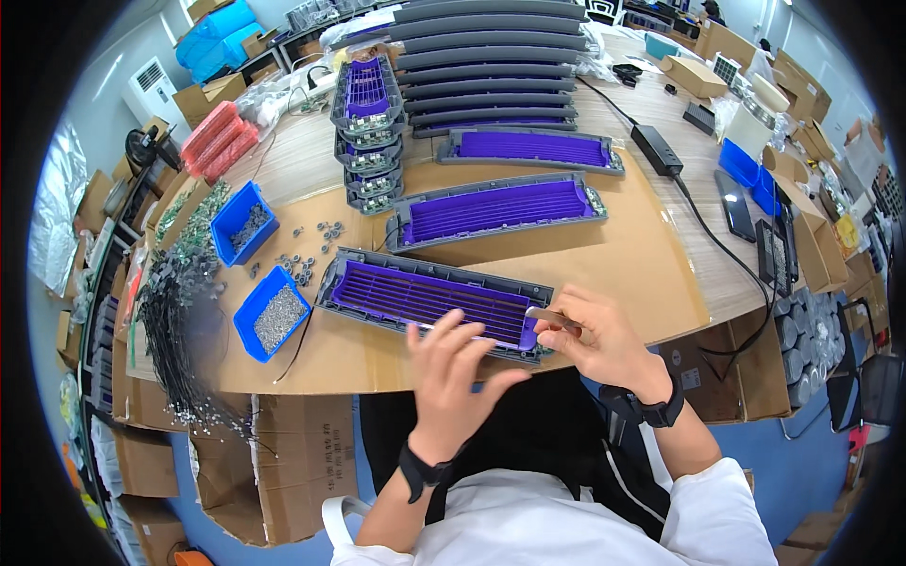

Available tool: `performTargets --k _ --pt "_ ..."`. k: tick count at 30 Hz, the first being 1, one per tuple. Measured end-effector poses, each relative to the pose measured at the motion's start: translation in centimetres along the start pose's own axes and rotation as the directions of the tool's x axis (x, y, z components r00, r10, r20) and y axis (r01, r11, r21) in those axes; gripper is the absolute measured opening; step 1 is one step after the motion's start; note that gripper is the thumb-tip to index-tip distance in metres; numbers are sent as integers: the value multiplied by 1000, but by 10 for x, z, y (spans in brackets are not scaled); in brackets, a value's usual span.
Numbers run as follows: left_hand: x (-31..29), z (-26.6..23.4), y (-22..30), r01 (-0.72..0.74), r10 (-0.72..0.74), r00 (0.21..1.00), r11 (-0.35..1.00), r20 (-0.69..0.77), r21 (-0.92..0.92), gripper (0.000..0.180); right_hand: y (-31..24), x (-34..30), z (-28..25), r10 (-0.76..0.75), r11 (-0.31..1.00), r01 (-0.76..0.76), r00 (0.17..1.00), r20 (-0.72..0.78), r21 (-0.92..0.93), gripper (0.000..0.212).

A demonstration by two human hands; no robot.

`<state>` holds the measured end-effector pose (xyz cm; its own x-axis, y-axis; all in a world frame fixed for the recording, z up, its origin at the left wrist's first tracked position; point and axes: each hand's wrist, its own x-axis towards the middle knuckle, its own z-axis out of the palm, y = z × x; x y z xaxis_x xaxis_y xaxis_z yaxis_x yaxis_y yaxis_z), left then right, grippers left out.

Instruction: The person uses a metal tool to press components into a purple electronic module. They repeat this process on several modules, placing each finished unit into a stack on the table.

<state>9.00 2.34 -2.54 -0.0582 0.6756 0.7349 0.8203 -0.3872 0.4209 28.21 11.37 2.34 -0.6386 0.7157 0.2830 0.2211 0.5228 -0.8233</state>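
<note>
A dark grey housing with a purple slatted grille point(415, 294) lies on the brown cardboard at the table's near edge. My left hand point(455, 382) is open, fingers spread, over the housing's near long edge; whether the fingertips touch it I cannot tell. Over the right end of that housing, my right hand point(595, 335) is closed on a slim metal tool that looks like tweezers point(551, 317), its end pointing left. Behind lie a second purple-grilled housing point(495, 209) and a third point(533, 149).
Left of the housing are a blue bin of small screws point(281, 319), a blue bin of grey parts point(247, 231) and a bundle of black wires point(175, 325). Stacked housings point(491, 66) rise at the back. A power adapter point(656, 149) trails a cable along the right.
</note>
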Motion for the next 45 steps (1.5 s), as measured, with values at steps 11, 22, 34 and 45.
performTargets --k 11,22,34,45 --pt "15 -60 -63 129 -130 981 991 146 16 19 -20 18 16 -190 921 236 967 -172 309 14" --pt "16 -54 -63 146 -142 977 989 159 -11 24 -21 34 66 19 954 42 980 -199 297 23" --pt "10 -51 -67 121 -119 987 993 112 -14 26 -19 38 81 -69 995 82 974 -214 50 6" --pt "12 -46 -61 71 -74 995 996 70 45 24 -20 39 80 -134 990 125 975 -176 -63 4"
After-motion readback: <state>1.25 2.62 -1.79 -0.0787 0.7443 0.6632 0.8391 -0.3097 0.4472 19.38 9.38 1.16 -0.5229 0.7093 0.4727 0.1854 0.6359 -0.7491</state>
